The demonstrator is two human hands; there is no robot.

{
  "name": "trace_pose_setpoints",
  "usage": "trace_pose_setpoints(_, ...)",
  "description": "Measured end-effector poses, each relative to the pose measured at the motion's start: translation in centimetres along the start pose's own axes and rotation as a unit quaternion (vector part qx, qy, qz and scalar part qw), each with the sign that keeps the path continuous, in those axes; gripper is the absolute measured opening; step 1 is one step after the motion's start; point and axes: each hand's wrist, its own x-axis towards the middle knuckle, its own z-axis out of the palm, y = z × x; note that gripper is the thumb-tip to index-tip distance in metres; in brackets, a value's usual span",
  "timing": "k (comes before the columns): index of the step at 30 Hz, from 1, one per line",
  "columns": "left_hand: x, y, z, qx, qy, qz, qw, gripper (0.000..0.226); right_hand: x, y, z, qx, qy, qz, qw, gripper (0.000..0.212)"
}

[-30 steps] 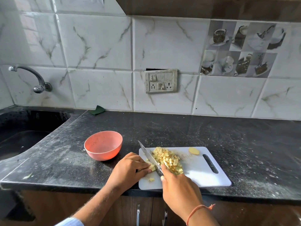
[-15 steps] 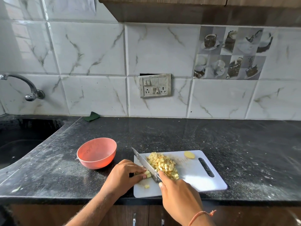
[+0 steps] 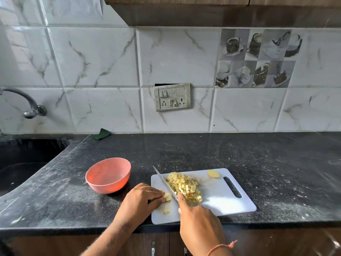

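Note:
A white cutting board (image 3: 219, 200) lies at the front edge of the black counter. A heap of small yellow diced pieces (image 3: 184, 185) sits on its left half. My right hand (image 3: 199, 218) grips a knife (image 3: 166, 183) whose blade points away and left, edge down beside the heap. My left hand (image 3: 142, 200) has curled fingers that hold a small yellow piece (image 3: 167, 197) against the board, just left of the blade. One loose cube (image 3: 167, 211) lies near the board's front left. A round yellow end slice (image 3: 213, 174) rests by the board's handle slot.
An empty salmon-pink bowl (image 3: 108, 175) stands on the counter (image 3: 258, 163) left of the board. A dark sink (image 3: 24, 159) with a wall tap (image 3: 27, 102) is at far left. A green scrap (image 3: 101, 133) lies by the tiled wall. A switch plate (image 3: 172, 97) sits on the wall.
The hands, knife and board hold nearly the same pose; the piece under my left fingers looks shorter. The camera has tilted up a little.

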Motion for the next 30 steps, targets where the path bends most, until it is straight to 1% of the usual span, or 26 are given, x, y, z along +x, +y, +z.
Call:
trace_pose_setpoints(5, -0.2, 0.2, -0.2, -0.01, -0.009, -0.002, 1.0, 0.043, -0.1, 0.4, 0.1, 0.051, 0.059, -0.01, 0.997, 0.056)
trace_pose_setpoints(10, 0.1, 0.4, -0.6, -0.011, -0.011, -0.032, 0.999, 0.029, -0.7, 0.2, -0.3, 0.088, 0.076, -0.01, 0.993, 0.055)
trace_pose_setpoints(14, 0.1, 0.4, -0.7, 0.0, -0.015, -0.041, 0.999, 0.028, -1.3, -0.8, -0.1, 0.083, 0.05, -0.019, 0.995, 0.056)
trace_pose_setpoints(18, 0.3, 0.6, -0.8, -0.014, -0.018, -0.055, 0.998, 0.027, 0.1, -1.5, 0.2, 0.059, 0.039, -0.005, 0.997, 0.055)
trace_pose_setpoints(21, 0.3, 0.4, -0.8, -0.015, -0.022, -0.057, 0.998, 0.025, 0.8, -2.2, 0.3, 0.031, 0.008, 0.007, 0.999, 0.063)
trace_pose_setpoints(24, 0.3, 0.4, -0.7, -0.012, -0.027, -0.053, 0.998, 0.025, 0.2, -2.3, 0.1, 0.005, -0.03, -0.003, 1.0, 0.069)
trace_pose_setpoints(28, 0.3, 0.4, -0.8, -0.007, -0.028, -0.048, 0.998, 0.023, -1.3, -1.3, -0.8, -0.027, -0.053, -0.006, 0.998, 0.074)
trace_pose_setpoints(30, 0.3, 0.4, -0.8, -0.005, -0.028, -0.051, 0.998, 0.023, -1.4, -0.8, -0.7, -0.038, -0.052, -0.005, 0.998, 0.075)
